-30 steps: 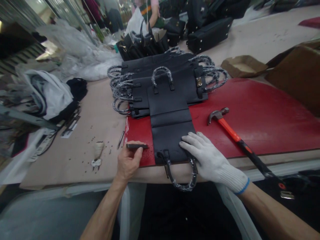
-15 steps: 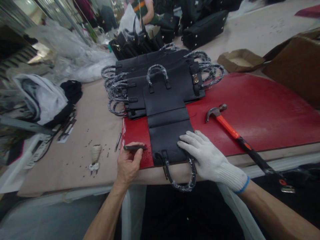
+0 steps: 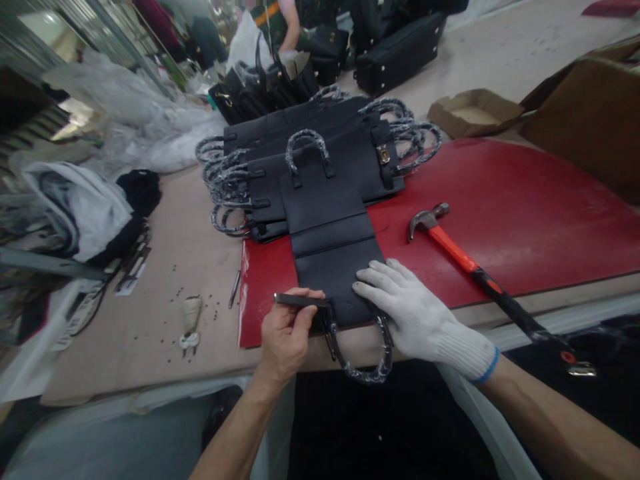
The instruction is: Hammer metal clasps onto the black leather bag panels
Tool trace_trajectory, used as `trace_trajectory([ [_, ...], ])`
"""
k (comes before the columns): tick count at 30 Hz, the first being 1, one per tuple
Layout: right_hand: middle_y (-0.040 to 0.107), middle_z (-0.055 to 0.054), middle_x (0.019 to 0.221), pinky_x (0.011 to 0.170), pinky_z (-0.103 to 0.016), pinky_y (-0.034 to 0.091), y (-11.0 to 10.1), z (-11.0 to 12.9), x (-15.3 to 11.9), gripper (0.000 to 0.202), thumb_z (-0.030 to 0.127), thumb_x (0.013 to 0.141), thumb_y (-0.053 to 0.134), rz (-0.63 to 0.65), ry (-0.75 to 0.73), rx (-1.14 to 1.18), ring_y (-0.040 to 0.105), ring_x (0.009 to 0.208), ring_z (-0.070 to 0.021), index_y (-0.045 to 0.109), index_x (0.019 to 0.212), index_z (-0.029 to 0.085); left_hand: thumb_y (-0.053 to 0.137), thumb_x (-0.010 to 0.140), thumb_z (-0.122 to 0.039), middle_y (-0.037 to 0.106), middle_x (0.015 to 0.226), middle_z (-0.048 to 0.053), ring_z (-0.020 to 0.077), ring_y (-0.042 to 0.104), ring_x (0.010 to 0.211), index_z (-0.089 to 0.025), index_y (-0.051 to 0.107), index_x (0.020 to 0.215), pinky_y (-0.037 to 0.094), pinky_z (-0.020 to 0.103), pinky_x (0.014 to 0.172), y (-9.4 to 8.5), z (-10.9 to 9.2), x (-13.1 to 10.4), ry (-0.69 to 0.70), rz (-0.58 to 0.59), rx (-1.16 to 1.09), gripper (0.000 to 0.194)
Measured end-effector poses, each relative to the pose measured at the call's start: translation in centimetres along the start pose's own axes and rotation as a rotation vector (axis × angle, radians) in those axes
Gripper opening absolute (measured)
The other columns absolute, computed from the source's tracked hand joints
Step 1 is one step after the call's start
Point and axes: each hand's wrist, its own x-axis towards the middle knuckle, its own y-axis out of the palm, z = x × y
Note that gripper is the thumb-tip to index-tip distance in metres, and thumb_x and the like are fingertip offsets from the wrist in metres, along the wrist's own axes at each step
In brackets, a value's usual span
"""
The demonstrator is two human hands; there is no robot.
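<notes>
Possibly liable to scuff the black bag panel, centre to six o'clock, through a slip of the dark bar pinched in the left hand, with right hand flat, open-gripped.

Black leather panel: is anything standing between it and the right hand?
Nothing visible: the gloved right hand rests directly on the right side of the panel. The plastic-wrapped handle loops out beside that hand.

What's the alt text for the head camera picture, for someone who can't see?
A bare left hand holds a thin dark tool beside the wrapped handle of a flat black bag piece, where a gloved right hand rests. A claw hammer lies partly on a red mat; more black pieces are piled behind.
</notes>
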Motion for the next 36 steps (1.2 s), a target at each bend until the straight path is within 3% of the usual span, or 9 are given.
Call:
trace_trajectory([
  [5, 0.059, -0.017, 0.148, 0.124, -0.063, 0.027, -0.1, -0.1, 0.0, 0.068, 0.012, 0.071, 0.062, -0.003, -0.005, 0.006, 0.046, 0.144, -0.0393, 0.064, 0.139, 0.015, 0.062, 0.099, -0.020, 0.080, 0.109, 0.006, 0.0181, 0.078, 0.101, -0.020, 0.067, 0.116, 0.065, 0.029, 0.093, 1.8, 0.7, 0.2, 0.061, 0.066, 0.090, 0.017],
  [13, 0.058, -0.016, 0.149, 0.125, -0.062, 0.027, 0.0, -0.1, -0.2, 0.067, 0.013, 0.073, 0.062, -0.003, -0.002, 0.010, 0.045, 0.144, -0.0388, 0.063, 0.139, 0.014, 0.063, 0.098, -0.019, 0.081, 0.107, 0.006, 0.0202, 0.078, 0.101, -0.020, 0.070, 0.113, 0.064, 0.034, 0.095, 2.2, 1.4, 0.0, 0.133, 0.070, 0.159, 0.017],
  [30, 0.059, -0.016, 0.149, 0.125, -0.063, 0.027, -0.2, -0.1, -0.1, 0.062, 0.017, 0.078, 0.064, -0.003, 0.003, 0.029, 0.046, 0.144, -0.0397, 0.063, 0.139, 0.015, 0.061, 0.099, -0.021, 0.080, 0.108, 0.007, 0.0218, 0.077, 0.103, -0.020, 0.070, 0.112, 0.063, 0.037, 0.097, 2.3, 1.6, -0.1, 0.110, 0.094, 0.187, 0.016],
  [36, 0.059, -0.017, 0.149, 0.124, -0.063, 0.027, -0.2, -0.1, -0.1, 0.063, 0.017, 0.077, 0.065, -0.013, -0.002, 0.040, 0.045, 0.145, -0.0393, 0.063, 0.139, 0.015, 0.058, 0.100, -0.019, 0.080, 0.107, 0.005, 0.0209, 0.077, 0.103, -0.021, 0.066, 0.113, 0.063, 0.035, 0.096, 2.6, 1.1, 0.1, 0.162, 0.099, 0.243, 0.016],
])
